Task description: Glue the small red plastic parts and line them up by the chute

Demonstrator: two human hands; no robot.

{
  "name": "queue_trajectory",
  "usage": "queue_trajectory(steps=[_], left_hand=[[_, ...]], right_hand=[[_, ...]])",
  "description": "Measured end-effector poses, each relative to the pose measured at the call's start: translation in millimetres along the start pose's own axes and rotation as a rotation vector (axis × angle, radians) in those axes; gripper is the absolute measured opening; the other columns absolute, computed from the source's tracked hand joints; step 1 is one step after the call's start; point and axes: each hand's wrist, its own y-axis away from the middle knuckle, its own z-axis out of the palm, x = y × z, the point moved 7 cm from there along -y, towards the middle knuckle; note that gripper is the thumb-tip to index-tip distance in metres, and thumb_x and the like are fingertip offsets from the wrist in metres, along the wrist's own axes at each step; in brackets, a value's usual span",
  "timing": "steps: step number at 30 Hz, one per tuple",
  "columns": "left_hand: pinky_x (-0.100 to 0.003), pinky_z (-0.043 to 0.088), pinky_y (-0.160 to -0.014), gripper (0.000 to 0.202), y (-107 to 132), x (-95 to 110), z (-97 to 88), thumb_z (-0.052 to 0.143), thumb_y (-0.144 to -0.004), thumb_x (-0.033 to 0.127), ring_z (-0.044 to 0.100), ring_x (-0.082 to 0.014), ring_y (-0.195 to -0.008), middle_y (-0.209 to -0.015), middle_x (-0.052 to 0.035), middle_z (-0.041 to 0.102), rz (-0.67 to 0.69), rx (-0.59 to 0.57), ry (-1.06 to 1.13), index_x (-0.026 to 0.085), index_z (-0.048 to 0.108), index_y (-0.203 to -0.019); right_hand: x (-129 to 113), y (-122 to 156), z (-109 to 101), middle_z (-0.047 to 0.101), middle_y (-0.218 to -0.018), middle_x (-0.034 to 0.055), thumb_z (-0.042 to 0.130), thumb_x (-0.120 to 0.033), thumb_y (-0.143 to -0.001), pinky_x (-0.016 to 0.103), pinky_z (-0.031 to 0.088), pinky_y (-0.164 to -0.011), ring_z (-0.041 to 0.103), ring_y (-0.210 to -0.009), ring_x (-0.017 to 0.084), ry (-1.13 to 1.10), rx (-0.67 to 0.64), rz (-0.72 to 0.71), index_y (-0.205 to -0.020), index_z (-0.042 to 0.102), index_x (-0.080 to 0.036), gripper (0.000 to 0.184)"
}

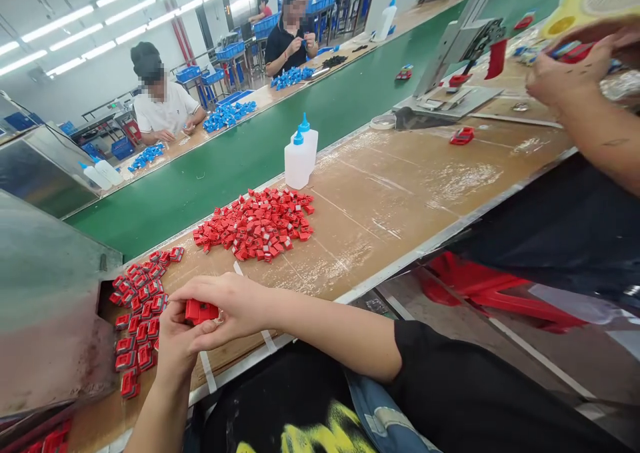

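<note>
Close above the near edge of the workbench, my left hand (175,330) and my right hand (233,304) come together around a small red plastic part (200,312). The fingers of both are closed on it, and they hide some of its sides. Left of my hands, red pieces with grey edges (143,306) lie loosely grouped on the bench. Beyond my hands is a large heap of small red plastic parts (260,223).
Two white bottles with blue caps (299,160) stand beside a green conveyor belt (345,110). A metal housing (50,306) borders the left. At right, a co-worker's hand (570,73) is near a bench press (457,66). Two people sit across the belt by blue parts (230,114).
</note>
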Motion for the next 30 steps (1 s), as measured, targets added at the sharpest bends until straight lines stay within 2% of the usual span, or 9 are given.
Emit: queue_trajectory(steps=[4, 8, 12, 17, 19, 21, 24, 27, 30], left_hand=[[-0.031, 0.059, -0.072, 0.044, -10, -4, 17.3, 0.096, -0.063, 0.04, 0.072, -0.0249, -0.08, -0.086, -0.0088, 0.077, -0.094, -0.184, -0.101, 0.014, 0.081, -0.094], [-0.033, 0.059, -0.071, 0.046, -20, -12, 39.8, 0.087, -0.073, 0.054, 0.072, -0.0255, -0.077, -0.086, -0.0096, 0.078, -0.181, -0.364, -0.162, 0.015, 0.081, -0.096], [-0.041, 0.06, -0.086, 0.053, -33, -30, 49.5, 0.077, -0.082, 0.06, 0.075, -0.0307, -0.092, -0.1, -0.014, 0.08, -0.309, -0.528, -0.233, 0.017, 0.08, -0.113], [-0.043, 0.055, -0.091, 0.042, -87, -25, -3.4, 0.075, -0.085, 0.054, 0.07, -0.0322, -0.1, -0.112, -0.0122, 0.078, -0.033, -0.261, -0.72, 0.025, 0.079, -0.115], [-0.047, 0.05, -0.098, 0.038, -113, -20, -34.1, 0.07, -0.089, 0.051, 0.063, -0.0359, -0.11, -0.116, -0.0161, 0.074, 0.081, -0.122, -1.134, 0.022, 0.078, -0.113], [-0.05, 0.046, -0.102, 0.037, -135, -22, -60.7, 0.065, -0.092, 0.045, 0.057, -0.0393, -0.118, -0.119, -0.023, 0.068, 0.064, -0.043, -1.519, 0.014, 0.076, -0.109], [-0.05, 0.046, -0.099, 0.034, -155, -30, -82.0, 0.066, -0.09, 0.039, 0.055, -0.0403, -0.117, -0.119, -0.0268, 0.062, -0.033, -0.031, -1.708, 0.009, 0.074, -0.103], [-0.048, 0.045, -0.101, 0.026, -161, -32, -77.2, 0.07, -0.088, 0.033, 0.055, -0.0395, -0.119, -0.124, -0.0247, 0.061, 0.001, -0.065, -1.656, 0.011, 0.074, -0.102], [-0.046, 0.045, -0.104, 0.025, -152, -30, -65.6, 0.066, -0.092, 0.033, 0.059, -0.0359, -0.12, -0.13, -0.0202, 0.061, 0.063, -0.091, -1.552, 0.015, 0.073, -0.107]], right_hand=[[4, 15, -5, 0.054, -0.15, 0.0117, 0.064, -0.042, -0.1, 0.025, 0.052, -0.092, 0.065, -0.12, 0.019, 0.209, -0.082, -0.114, -0.137, 0.059, -0.024, 0.042], [16, 47, -21, 0.068, -0.121, 0.0137, 0.069, -0.052, -0.095, 0.03, 0.054, -0.088, 0.067, -0.104, 0.021, 0.333, 0.087, -0.111, -0.121, 0.068, -0.019, 0.041], [46, 98, -33, 0.069, -0.098, 0.0106, 0.07, -0.05, -0.095, 0.03, 0.055, -0.077, 0.067, -0.088, 0.02, 0.396, 0.178, 0.098, -0.11, 0.07, -0.018, 0.035], [95, 177, -70, 0.07, -0.099, 0.0107, 0.061, -0.049, -0.1, 0.032, 0.053, -0.077, 0.068, -0.086, 0.021, 0.602, 0.193, 0.527, -0.101, 0.073, -0.019, 0.032], [111, 213, -110, 0.069, -0.099, 0.011, 0.057, -0.054, -0.1, 0.034, 0.052, -0.075, 0.067, -0.085, 0.022, 0.736, 0.227, 0.719, -0.096, 0.074, -0.02, 0.038], [119, 240, -160, 0.069, -0.097, 0.0127, 0.053, -0.059, -0.099, 0.037, 0.049, -0.073, 0.065, -0.083, 0.024, 0.909, 0.297, 0.867, -0.089, 0.075, -0.02, 0.046], [112, 239, -212, 0.068, -0.099, 0.0202, 0.049, -0.063, -0.1, 0.043, 0.047, -0.083, 0.063, -0.095, 0.03, 1.096, 0.519, 0.859, -0.088, 0.076, -0.017, 0.054], [100, 187, -187, 0.07, -0.099, 0.0176, 0.048, -0.06, -0.102, 0.039, 0.046, -0.086, 0.063, -0.096, 0.026, 0.846, 0.569, 0.687, -0.095, 0.073, -0.018, 0.05], [99, 114, -90, 0.068, -0.082, 0.0065, 0.04, -0.057, -0.107, 0.029, 0.042, -0.069, 0.059, -0.075, 0.017, 0.394, 0.171, 0.62, -0.084, 0.066, -0.019, 0.051]])
